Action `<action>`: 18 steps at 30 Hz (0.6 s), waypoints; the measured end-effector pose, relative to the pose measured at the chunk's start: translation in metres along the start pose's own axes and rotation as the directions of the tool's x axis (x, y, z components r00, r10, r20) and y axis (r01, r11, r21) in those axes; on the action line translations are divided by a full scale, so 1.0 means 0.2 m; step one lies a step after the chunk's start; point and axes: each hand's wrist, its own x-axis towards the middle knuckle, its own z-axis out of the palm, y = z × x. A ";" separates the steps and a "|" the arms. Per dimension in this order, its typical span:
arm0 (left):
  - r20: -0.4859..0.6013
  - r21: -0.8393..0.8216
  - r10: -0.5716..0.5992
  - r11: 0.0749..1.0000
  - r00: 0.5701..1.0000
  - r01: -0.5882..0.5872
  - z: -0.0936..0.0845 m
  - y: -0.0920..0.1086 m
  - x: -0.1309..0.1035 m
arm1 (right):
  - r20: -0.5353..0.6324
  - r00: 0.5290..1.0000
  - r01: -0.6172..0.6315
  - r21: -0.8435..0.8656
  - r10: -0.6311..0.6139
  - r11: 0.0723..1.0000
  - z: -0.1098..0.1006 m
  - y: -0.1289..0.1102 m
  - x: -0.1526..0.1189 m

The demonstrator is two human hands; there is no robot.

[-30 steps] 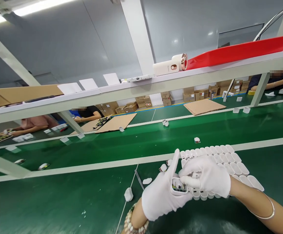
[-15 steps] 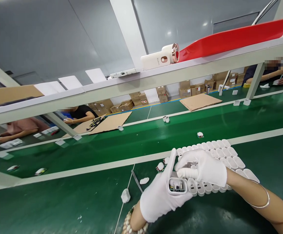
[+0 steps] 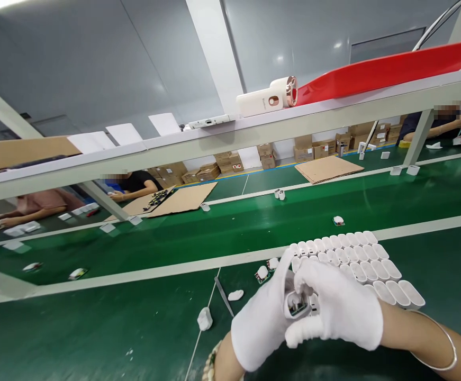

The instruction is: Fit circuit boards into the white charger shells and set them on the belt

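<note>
My left hand [image 3: 260,323], in a white glove, is closed around a white plastic casing [image 3: 289,312] with its open end facing me. Inside the casing sits a small circuit board [image 3: 297,304] with white material on it. My right hand [image 3: 339,301], also gloved, curls over the casing from the right. Its fingertips touch the upper rim and its thumb lies below; some of the contact is hidden. Just behind both hands stand rows of white casings [image 3: 369,270], partly covered by the right hand. Loose circuit boards [image 3: 262,273] lie beyond the left hand.
Tweezers [image 3: 224,296], a flat white piece [image 3: 235,295] and a white lump [image 3: 204,319] lie left of my hands on the green table. Past a pale rail runs a green belt [image 3: 238,233] carrying another board [image 3: 338,220]. A shelf [image 3: 198,138] crosses above; co-workers sit across.
My right hand has come down and forward around the casing, its thumb now below it. The casing has shifted slightly right and tilted in my left hand.
</note>
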 end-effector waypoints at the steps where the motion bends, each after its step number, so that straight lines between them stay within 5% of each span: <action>1: -0.025 -0.005 -0.006 1.000 1.000 0.006 0.01 0.00 0.00 | 0.006 0.999 -0.041 0.004 0.041 0.999 0.01 0.00 0.00; 5: -0.182 -0.018 -0.014 1.000 0.983 0.011 0.00 -0.02 -0.02 | -0.030 0.985 -0.158 0.209 0.168 0.965 0.01 0.04 0.04; 8: -0.238 0.088 0.119 0.991 0.964 -0.101 -0.03 -0.04 -0.02 | 0.175 0.980 -0.164 0.426 0.096 0.890 -0.02 0.06 0.08; 10: -0.226 0.129 0.203 0.976 0.953 -0.177 -0.04 -0.06 -0.01 | 0.348 0.935 -0.275 0.593 0.067 0.757 -0.02 0.07 0.10; 14: -0.207 0.160 0.295 0.951 0.933 -0.265 0.00 -0.12 0.01 | 0.452 0.888 -0.417 0.714 0.085 0.562 0.02 0.10 0.13; 16: -0.202 0.158 0.299 0.950 0.932 -0.271 0.01 -0.14 0.01 | 0.468 0.878 -0.425 0.666 0.101 0.613 0.02 0.12 0.14; 18: -0.196 0.156 0.215 0.970 0.957 -0.186 0.01 -0.15 0.01 | 0.412 0.904 -0.335 0.509 0.117 0.793 -0.01 0.15 0.17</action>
